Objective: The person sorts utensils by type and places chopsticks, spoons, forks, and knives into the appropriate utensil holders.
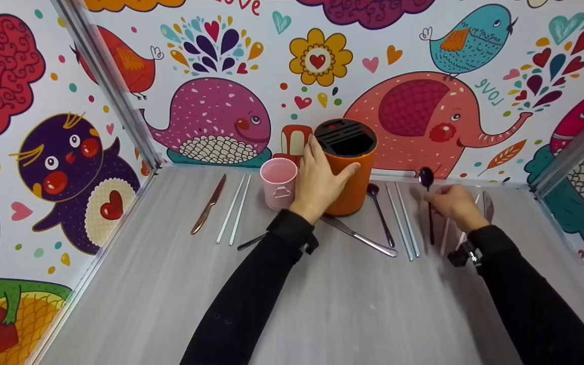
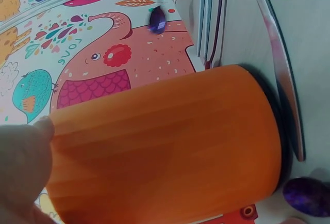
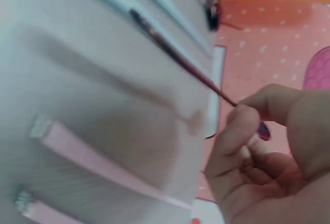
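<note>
My left hand (image 1: 317, 181) holds an orange cylindrical utensil holder (image 1: 350, 187) with a black slotted top, its thumb across the front and its fingers along the left side. The holder stands upright near the back wall. Over the right part of the table, my right hand (image 1: 457, 204) pinches a dark spoon (image 1: 430, 218) between thumb and index finger, close below the bowl. The bowl points up and the handle hangs down. In the right wrist view the spoon's handle (image 3: 180, 61) is raised off the table and casts a shadow.
A pink cup (image 1: 279, 185) stands left of the holder. Further left lie a copper-coloured knife (image 1: 209, 204) and pale chopsticks (image 1: 241, 210). Right of the holder lie a silver knife (image 1: 360, 235), another dark spoon (image 1: 382, 215) and bluish chopsticks (image 1: 407, 220). Pink chopsticks (image 3: 103, 164) lie below my right hand.
</note>
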Tool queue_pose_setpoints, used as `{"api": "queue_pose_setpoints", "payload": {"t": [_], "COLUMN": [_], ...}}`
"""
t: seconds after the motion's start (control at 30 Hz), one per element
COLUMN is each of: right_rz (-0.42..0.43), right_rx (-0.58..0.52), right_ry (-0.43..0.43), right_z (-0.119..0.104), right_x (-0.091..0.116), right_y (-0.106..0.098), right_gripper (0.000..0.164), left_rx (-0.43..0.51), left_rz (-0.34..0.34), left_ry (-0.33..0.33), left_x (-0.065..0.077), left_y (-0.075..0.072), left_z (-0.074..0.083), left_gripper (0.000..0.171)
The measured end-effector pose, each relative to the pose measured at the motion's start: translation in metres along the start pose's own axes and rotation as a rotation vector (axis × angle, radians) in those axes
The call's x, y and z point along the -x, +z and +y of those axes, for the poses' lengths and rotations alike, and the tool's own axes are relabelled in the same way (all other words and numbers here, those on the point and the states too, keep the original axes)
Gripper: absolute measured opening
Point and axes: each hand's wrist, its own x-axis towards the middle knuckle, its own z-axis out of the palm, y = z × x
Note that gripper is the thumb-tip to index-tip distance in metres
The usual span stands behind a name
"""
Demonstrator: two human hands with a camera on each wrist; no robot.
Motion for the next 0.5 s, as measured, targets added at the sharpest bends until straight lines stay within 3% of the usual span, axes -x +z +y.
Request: {"api": "queue_pose_setpoints", "payload": {"t": [0.17,0.5], "right_rz": [0.13,0.353], "right_rx": [-0.093,-0.281], "right_ry": [-0.114,-0.391], "right_z": [-0.026,-0.097], "right_x": [0.005,0.029], "right_y": [-0.001,-0.002], "right_gripper": [0.03,0.024], "left_rx": [0.012,0.043], "left_rz": [-0.002,0.005], "left_ry": [-0.03,-0.04], "left_x": [0.0,-0.004], "left_y": [0.003,0.006], "left_z": [0.0,-0.003], "left_gripper": [0.127,0.131]}}
